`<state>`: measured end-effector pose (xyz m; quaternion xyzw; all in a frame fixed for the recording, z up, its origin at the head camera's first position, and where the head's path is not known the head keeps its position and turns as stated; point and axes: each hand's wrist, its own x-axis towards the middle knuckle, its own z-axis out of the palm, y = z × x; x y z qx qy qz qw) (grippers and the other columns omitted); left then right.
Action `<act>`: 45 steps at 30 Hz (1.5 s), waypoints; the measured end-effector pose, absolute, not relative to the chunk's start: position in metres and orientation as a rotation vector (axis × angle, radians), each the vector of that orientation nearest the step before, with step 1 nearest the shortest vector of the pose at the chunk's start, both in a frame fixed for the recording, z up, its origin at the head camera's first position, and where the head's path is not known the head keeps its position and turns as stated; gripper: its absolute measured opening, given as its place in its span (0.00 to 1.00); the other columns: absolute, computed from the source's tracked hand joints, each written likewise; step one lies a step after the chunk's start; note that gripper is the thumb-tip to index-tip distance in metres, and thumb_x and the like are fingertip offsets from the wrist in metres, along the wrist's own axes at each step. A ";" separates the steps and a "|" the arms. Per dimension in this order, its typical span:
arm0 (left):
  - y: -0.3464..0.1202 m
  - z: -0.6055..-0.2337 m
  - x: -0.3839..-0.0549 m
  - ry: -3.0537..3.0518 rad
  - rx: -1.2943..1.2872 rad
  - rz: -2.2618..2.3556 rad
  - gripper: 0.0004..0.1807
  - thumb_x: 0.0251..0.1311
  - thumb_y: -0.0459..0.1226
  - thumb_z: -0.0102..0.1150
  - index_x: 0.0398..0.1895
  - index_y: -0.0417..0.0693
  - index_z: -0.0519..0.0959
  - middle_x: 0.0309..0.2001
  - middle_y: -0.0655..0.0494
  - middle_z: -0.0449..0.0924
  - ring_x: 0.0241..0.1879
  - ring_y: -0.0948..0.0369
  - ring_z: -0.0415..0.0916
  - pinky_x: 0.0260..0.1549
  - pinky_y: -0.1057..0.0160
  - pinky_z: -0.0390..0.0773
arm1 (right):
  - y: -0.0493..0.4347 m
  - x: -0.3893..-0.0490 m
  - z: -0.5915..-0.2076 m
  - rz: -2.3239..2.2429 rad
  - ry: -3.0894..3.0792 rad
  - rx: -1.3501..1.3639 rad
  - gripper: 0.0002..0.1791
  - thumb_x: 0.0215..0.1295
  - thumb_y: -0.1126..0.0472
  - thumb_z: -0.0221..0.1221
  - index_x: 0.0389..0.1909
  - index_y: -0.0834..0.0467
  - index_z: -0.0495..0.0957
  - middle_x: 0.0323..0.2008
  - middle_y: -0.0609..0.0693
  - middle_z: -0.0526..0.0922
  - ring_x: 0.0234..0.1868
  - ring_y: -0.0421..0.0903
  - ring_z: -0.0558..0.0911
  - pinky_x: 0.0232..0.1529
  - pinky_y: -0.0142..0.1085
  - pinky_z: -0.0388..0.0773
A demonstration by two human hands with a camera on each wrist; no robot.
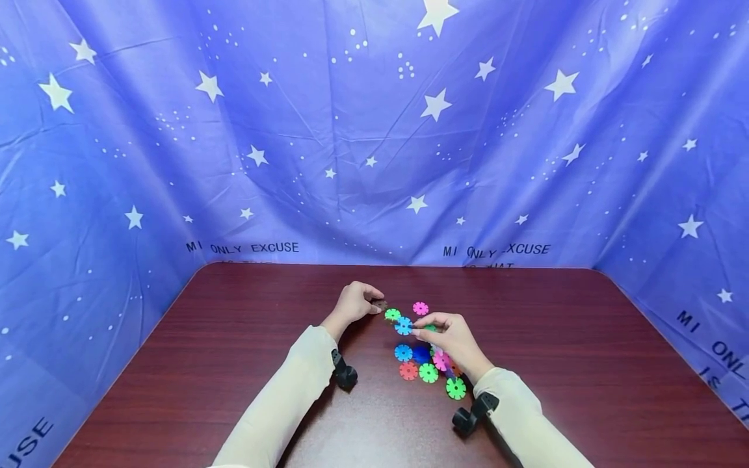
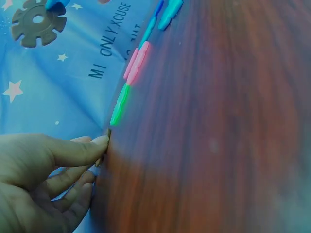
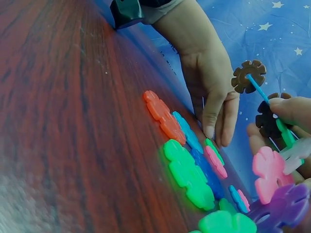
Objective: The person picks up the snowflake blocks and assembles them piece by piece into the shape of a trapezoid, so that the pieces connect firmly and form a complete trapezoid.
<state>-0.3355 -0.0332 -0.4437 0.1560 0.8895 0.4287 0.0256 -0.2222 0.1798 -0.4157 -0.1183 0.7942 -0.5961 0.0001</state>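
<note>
My left hand (image 1: 355, 303) pinches a brown notched plastic disc (image 1: 381, 304) at the tabletop; in the left wrist view only its thin edge shows at the fingertips. To its right, my right hand (image 1: 456, 339) holds a chain of interlocking discs, thumb against a black disc (image 3: 267, 119). Joined to that are a blue disc (image 1: 403, 325), seen edge-on in the right wrist view, and a brown disc (image 3: 249, 76) at its end. Below the fingers hang green, whitish, pink (image 3: 270, 174) and purple (image 3: 284, 208) discs. How the lowest ones join is partly hidden.
Loose discs lie on the dark wood table (image 1: 234, 364): pink (image 1: 420, 308), green (image 1: 393, 314), blue (image 1: 403, 353), dark blue (image 1: 421, 354), red (image 1: 408, 371) and another green disc (image 1: 428, 372). A starry blue cloth (image 1: 351, 130) hangs behind. Both wrists wear black cameras.
</note>
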 end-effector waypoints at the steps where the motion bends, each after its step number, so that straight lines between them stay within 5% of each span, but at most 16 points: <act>1: -0.035 -0.443 -0.334 2.753 0.478 1.327 0.13 0.46 0.29 0.70 0.38 0.46 0.86 0.38 0.54 0.84 0.40 0.57 0.78 0.41 0.60 0.79 | 0.179 -0.221 -0.413 -1.870 2.507 -0.370 0.10 0.57 0.66 0.64 0.37 0.68 0.82 0.35 0.68 0.83 0.24 0.50 0.76 0.23 0.30 0.69; 6: -0.046 -0.442 -0.326 2.775 0.476 1.333 0.13 0.42 0.28 0.73 0.35 0.45 0.86 0.35 0.54 0.84 0.33 0.60 0.78 0.36 0.63 0.78 | 0.178 -0.218 -0.411 -1.859 2.552 -0.347 0.09 0.56 0.65 0.65 0.36 0.67 0.83 0.32 0.63 0.84 0.21 0.38 0.67 0.24 0.29 0.67; 15: -0.065 -0.443 -0.312 2.598 0.220 1.650 0.10 0.40 0.24 0.71 0.30 0.37 0.84 0.21 0.57 0.78 0.24 0.66 0.73 0.24 0.70 0.75 | 0.176 -0.219 -0.412 -1.906 2.538 -0.308 0.08 0.56 0.65 0.65 0.35 0.66 0.83 0.31 0.59 0.83 0.21 0.37 0.67 0.26 0.29 0.67; 25: -0.056 -0.438 -0.294 2.051 0.093 2.128 0.15 0.58 0.25 0.58 0.48 0.25 0.77 0.36 0.40 0.84 0.24 0.65 0.80 0.24 0.68 0.81 | 0.178 -0.220 -0.415 -1.935 2.534 -0.216 0.08 0.57 0.67 0.64 0.37 0.68 0.83 0.36 0.61 0.84 0.30 0.40 0.74 0.33 0.30 0.72; 37: -0.040 -0.429 -0.276 1.989 0.020 2.226 0.14 0.58 0.26 0.57 0.47 0.29 0.79 0.34 0.44 0.84 0.22 0.66 0.80 0.24 0.68 0.81 | 0.177 -0.220 -0.414 -1.972 2.539 -0.227 0.09 0.57 0.67 0.64 0.37 0.68 0.83 0.37 0.63 0.84 0.26 0.38 0.72 0.31 0.30 0.70; 45: -0.037 -0.431 -0.275 1.991 0.042 2.212 0.14 0.57 0.26 0.56 0.46 0.29 0.79 0.34 0.44 0.84 0.21 0.67 0.79 0.23 0.70 0.80 | 0.178 -0.220 -0.416 -1.995 2.511 -0.229 0.09 0.57 0.68 0.64 0.37 0.69 0.82 0.39 0.65 0.83 0.33 0.38 0.79 0.37 0.30 0.76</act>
